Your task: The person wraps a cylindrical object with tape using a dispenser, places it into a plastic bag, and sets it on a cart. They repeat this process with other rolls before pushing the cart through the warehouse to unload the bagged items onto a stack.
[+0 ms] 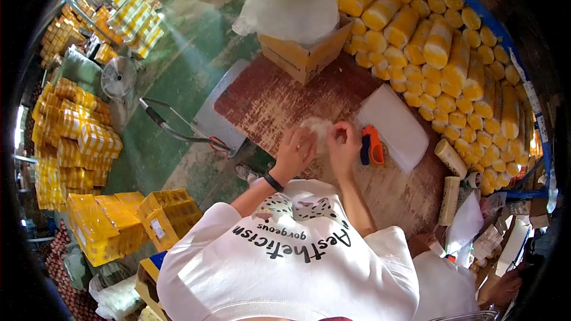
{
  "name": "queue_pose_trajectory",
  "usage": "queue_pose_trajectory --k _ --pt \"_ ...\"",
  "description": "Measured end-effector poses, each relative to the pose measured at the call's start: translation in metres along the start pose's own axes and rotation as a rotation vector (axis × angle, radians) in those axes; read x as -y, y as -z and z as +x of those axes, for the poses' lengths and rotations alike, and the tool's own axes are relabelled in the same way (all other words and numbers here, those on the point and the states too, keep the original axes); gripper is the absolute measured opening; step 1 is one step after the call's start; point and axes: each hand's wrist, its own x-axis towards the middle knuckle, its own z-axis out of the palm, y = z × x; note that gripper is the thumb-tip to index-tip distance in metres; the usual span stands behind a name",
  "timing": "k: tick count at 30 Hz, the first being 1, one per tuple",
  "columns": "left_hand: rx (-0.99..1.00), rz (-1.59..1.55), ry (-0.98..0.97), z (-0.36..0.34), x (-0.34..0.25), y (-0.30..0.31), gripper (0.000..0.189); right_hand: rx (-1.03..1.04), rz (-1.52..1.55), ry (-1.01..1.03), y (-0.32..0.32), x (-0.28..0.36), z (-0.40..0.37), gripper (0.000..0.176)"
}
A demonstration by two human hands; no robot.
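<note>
On a worn brown-red tabletop, both hands meet around a small, whitish, see-through clump that looks like thin plastic. My left hand, a black band on its wrist, rests its bent fingers against the clump's left side. At the clump's right side, my right hand has its thumb and fingers curled into a pinch; what is between the fingertips is too small to tell. Just right of that hand lies an orange and dark blue hand tool, apart from it. Beyond the tool is a flat stack of white translucent sheets.
A cardboard box with a big white plastic bag stands at the table's far edge. Yellow-wrapped rolls are piled at right. A trolley handle and taped cartons are at left. Another person's white sleeve shows lower right.
</note>
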Motion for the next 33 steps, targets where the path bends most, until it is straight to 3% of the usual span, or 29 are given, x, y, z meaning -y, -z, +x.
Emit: queue_pose_trajectory --k 4,7,10,13,16,18,21,25,28,30,33 --pt "0.009 -0.031 -0.001 -0.009 0.003 -0.004 0.037 0.1 -0.085 0.166 -0.008 -0.018 -0.007 0.016" --pt "0.114 -0.1 0.148 -0.015 0.009 -0.006 0.039 0.176 -0.246 0.419 -0.008 -0.016 -0.009 0.017" --pt "0.063 -0.141 0.104 -0.017 0.016 -0.004 0.047 0.283 -0.316 0.366 -0.005 -0.017 -0.016 0.019" --pt "0.181 -0.114 -0.073 -0.007 0.024 0.004 0.057 0.348 -0.153 0.277 0.004 -0.016 -0.013 0.02" --pt "0.188 -0.06 -0.103 -0.011 0.028 0.002 0.059 0.305 0.26 -0.153 0.029 -0.057 -0.006 0.022" --pt "0.175 -0.044 -0.093 -0.012 0.029 0.003 0.06 0.159 0.191 -0.435 0.053 -0.112 -0.006 0.037" --pt "0.18 0.076 -0.018 -0.006 0.016 0.007 0.06 0.333 -0.809 -0.575 0.076 -0.143 -0.003 0.057" --pt "0.317 0.364 0.174 0.009 -0.018 -0.007 0.071 0.374 -0.993 -0.527 0.066 -0.195 -0.044 0.071" --pt "0.217 0.347 0.067 0.011 -0.004 -0.028 0.063 0.338 -0.958 -0.581 0.055 -0.233 -0.057 0.07" --pt "0.234 0.189 -0.015 0.014 0.01 -0.031 0.058 0.375 -0.777 -0.749 0.059 -0.245 -0.053 0.067" --pt "0.345 -0.074 -0.218 0.029 0.035 -0.011 0.052 0.114 -0.407 -0.211 0.073 -0.234 -0.062 0.056"
